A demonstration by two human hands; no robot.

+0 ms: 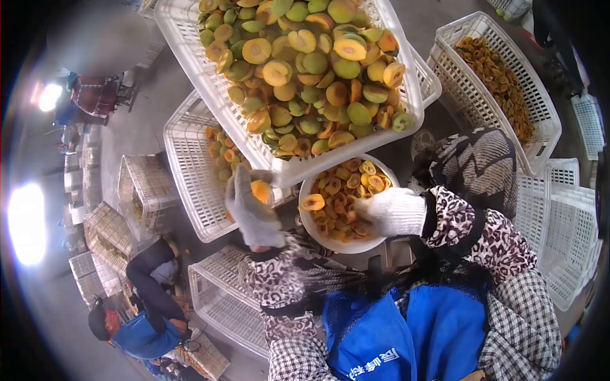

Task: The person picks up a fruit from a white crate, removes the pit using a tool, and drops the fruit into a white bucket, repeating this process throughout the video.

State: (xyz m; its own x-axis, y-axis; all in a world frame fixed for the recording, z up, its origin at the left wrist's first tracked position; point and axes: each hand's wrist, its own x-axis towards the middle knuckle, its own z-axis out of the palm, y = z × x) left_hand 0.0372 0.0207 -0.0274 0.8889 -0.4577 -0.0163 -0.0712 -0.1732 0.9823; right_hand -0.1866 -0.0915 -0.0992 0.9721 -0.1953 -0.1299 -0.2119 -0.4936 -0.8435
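My left hand (253,209), in a pale knit glove, has an orange apricot half (260,190) between thumb and fingers, beside the near left corner of a heaped crate. My right hand (397,213), also gloved, reaches over a round white bucket (307,219) of orange fruit halves. Its fingertips are blurred against the fruit, so whether they grip a piece cannot be told. Just beyond both hands, a large white crate (330,164) is heaped with green and orange apricot halves (305,82), some showing cut faces.
Under the heaped crate, another white crate (184,171) holds more halves. A crate (445,76) of browner pieces stands right. Stacked crates (556,235) and a slatted crate (222,295) flank my body. A person in blue (146,333) sits lower left.
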